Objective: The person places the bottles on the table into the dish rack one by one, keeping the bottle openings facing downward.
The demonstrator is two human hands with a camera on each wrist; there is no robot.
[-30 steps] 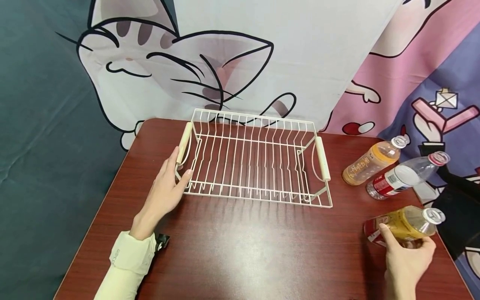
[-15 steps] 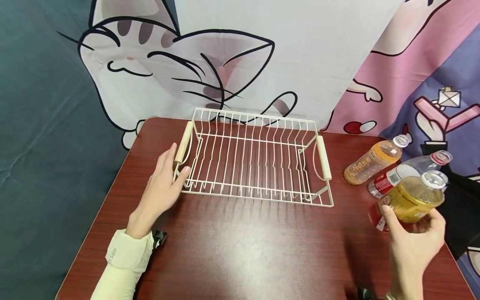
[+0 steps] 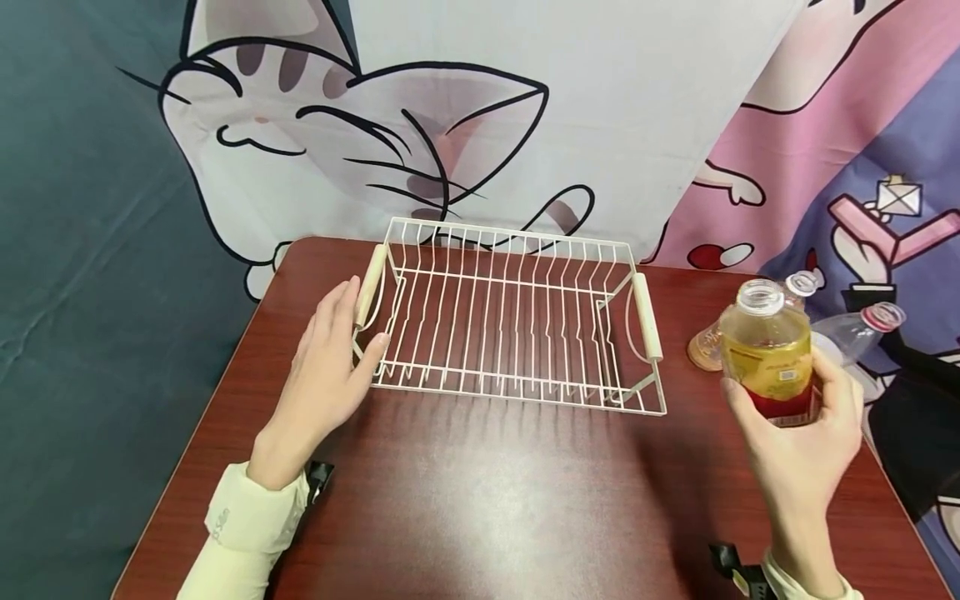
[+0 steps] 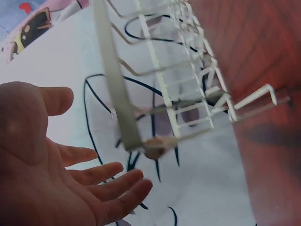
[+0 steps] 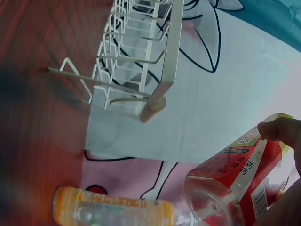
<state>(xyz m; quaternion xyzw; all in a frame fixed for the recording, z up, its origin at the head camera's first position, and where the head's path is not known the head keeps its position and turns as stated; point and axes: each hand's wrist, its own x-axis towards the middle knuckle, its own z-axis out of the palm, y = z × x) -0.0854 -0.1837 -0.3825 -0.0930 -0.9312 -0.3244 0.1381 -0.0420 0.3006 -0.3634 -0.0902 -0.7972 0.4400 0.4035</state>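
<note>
The white wire rack [image 3: 517, 400] sits on the glossy red-brown bench [image 3: 495, 500], its long axis running side to side. Off its right end, here's the busy one: the right hand [image 3: 810, 450], thumb and fingers clamped round a clear plastic bottle with a yellow-and-red label [image 3: 768, 362]. That bottle is up off the bench, right of the rack, neck uppermost and body tilted, so its length cuts steeply across the rack's flat one.

Over to the rack's left end, and the left hand [image 3: 318, 371] is beside the pale rounded left handle [image 3: 371, 286], fingers extended, nothing gripped; whether a fingertip brushes the handle, I can't tell.

So the hands are well apart, the rack's whole length between them. The left is the nearer to the rack; the right, with the bottle, is out past the pale rounded right handle [image 3: 646, 317].

Also right of the rack, partly hidden by the held bottle and the right hand: a clear bottle with an orange label [image 3: 703, 348] and, just beside it, a clear bottle with a red cap [image 3: 847, 337]. Behind the rack hangs a white cat-print cloth [image 3: 600, 92].
</note>
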